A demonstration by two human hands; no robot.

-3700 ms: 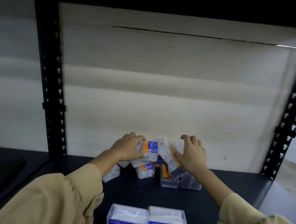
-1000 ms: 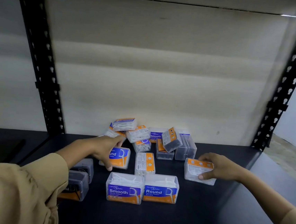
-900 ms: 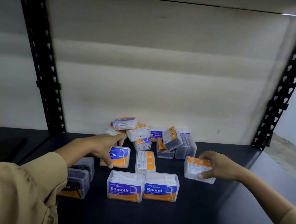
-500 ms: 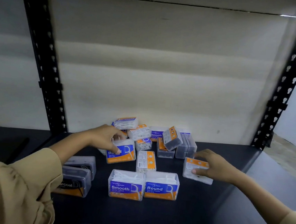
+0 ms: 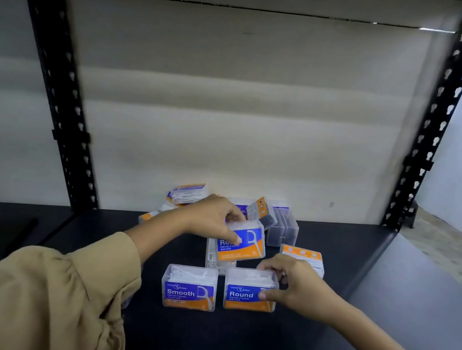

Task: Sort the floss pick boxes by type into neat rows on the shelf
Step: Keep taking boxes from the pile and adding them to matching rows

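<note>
At the front of the black shelf (image 5: pixel 382 288), a Round box (image 5: pixel 251 289) is gripped by the right hand (image 5: pixel 297 291): the thumb is pressed on its label and the curled fingers are laid over its top. Just beside it on the left, with a narrow gap between, a Smooth box (image 5: pixel 189 290) is stood upright. Behind these two, a second Round box (image 5: pixel 241 243) is held tilted by the left hand (image 5: pixel 211 219), pinched between the thumb and the curled fingers, over a flat box (image 5: pixel 217 259). An orange-banded box (image 5: pixel 305 256) is seen lying just behind the right hand. Against the back wall, a heap of boxes (image 5: pixel 281 227) is left unsorted.
</note>
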